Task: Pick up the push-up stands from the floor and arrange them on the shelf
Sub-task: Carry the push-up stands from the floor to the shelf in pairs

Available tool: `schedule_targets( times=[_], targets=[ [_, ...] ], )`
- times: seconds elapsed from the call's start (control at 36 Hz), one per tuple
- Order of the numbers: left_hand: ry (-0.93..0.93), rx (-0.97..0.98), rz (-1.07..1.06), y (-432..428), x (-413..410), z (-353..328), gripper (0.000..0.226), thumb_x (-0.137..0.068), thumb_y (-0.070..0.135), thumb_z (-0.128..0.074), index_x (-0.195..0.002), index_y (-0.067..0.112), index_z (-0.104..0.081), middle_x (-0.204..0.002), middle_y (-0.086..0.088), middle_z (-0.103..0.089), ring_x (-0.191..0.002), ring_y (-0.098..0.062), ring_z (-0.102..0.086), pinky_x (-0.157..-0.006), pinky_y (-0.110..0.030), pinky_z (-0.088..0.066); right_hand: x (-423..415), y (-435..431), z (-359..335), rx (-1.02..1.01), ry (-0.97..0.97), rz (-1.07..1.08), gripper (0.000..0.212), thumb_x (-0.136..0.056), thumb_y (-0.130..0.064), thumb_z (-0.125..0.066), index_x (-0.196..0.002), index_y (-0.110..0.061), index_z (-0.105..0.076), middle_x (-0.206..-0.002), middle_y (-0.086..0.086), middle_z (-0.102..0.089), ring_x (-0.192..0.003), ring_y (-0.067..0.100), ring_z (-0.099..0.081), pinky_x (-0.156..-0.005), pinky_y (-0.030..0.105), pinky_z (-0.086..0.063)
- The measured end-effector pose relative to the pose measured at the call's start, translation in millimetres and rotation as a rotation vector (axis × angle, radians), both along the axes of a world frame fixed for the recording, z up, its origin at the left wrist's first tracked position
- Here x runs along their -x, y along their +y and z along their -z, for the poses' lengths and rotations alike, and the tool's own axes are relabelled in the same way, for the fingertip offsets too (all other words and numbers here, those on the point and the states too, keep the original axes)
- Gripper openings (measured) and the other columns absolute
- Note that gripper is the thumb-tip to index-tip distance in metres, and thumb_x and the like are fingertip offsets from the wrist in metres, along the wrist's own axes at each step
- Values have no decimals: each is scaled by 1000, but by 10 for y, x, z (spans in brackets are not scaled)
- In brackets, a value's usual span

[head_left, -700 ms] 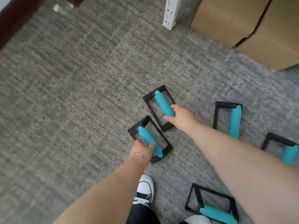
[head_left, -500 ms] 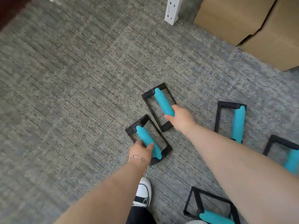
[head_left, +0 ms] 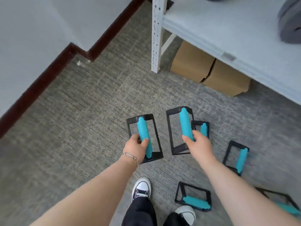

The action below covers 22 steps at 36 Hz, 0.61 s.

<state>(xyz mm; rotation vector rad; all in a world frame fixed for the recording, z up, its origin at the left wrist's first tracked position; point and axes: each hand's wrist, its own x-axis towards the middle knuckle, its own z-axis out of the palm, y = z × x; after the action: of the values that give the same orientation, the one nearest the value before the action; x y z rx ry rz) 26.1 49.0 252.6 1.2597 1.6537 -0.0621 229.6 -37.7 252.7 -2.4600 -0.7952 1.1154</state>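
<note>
The left hand (head_left: 136,146) grips the teal foam handle of a black-framed push-up stand (head_left: 144,137); the right hand (head_left: 199,142) grips a second such stand (head_left: 180,130) just to its right. Behind the right hand lies a third stand (head_left: 202,128), a fourth (head_left: 236,157) farther right, and a fifth (head_left: 193,199) near the person's white-toed shoes (head_left: 141,187). Beyond them, brown cardboard boxes (head_left: 210,70) sit under the pale metal shelf (head_left: 228,38).

Left hand (head_left: 136,146), right hand (head_left: 199,143) each grip 1 push-up stand (head_left: 144,137) (head_left: 184,126); shelf (head_left: 228,39) ahead.
</note>
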Motion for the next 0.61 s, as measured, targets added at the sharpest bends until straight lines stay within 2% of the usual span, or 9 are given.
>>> schedule_targets(
  times=[0.06,0.14,0.25,0.36,0.5,0.61],
  targets=[
    [-1,-66,83,75,-150,-622,35,-95,37,-53,-121,14,-53,-101,-3,-63,-84,-22,-61,-76,-36,-56,-112,-43,-640,-43,-18,60,27,-92,-38,-58,-108,-17,-60,-78,1,-60,-67,17,-55,-60,33,-43],
    [-16,-170,194,154,-404,-1549,35,-96,38,-50,-123,15,-52,-97,-2,-63,-84,-23,-64,-78,-41,-57,-275,-87,-1622,-82,-63,106,18,-94,-38,-55,-102,-23,-54,-78,1,-60,-62,13,-52,-51,28,-38],
    [-69,-286,264,188,-761,-2724,38,-98,40,-45,-126,15,-49,-98,-2,-63,-84,-21,-65,-75,-44,-58,-455,-165,-2816,-208,-114,182,24,-92,-41,-56,-93,-18,-58,-76,5,-61,-59,12,-51,-49,29,-35],
    [-139,-397,260,174,-1083,-3764,39,-98,41,-44,-129,17,-50,-98,1,-62,-84,-19,-64,-76,-43,-59,-617,-216,-3874,-396,-147,298,26,-89,-39,-62,-80,-16,-56,-63,1,-53,-54,14,-48,-47,31,-33],
    [-237,-511,216,77,-1422,-4920,45,-98,43,-45,-136,20,-47,-105,3,-57,-85,-12,-63,-71,-32,-60,-808,-324,-4993,-564,-162,399,29,-88,-41,-62,-77,-14,-58,-64,1,-56,-58,16,-51,-48,29,-35],
    [-314,-609,196,69,-1585,-5638,47,-96,44,-48,-135,19,-49,-106,0,-60,-85,-13,-63,-66,-28,-59,-987,-415,-5728,-693,-180,425,30,-86,-44,-61,-77,-15,-60,-61,1,-55,-56,18,-53,-48,27,-35]
  ],
)
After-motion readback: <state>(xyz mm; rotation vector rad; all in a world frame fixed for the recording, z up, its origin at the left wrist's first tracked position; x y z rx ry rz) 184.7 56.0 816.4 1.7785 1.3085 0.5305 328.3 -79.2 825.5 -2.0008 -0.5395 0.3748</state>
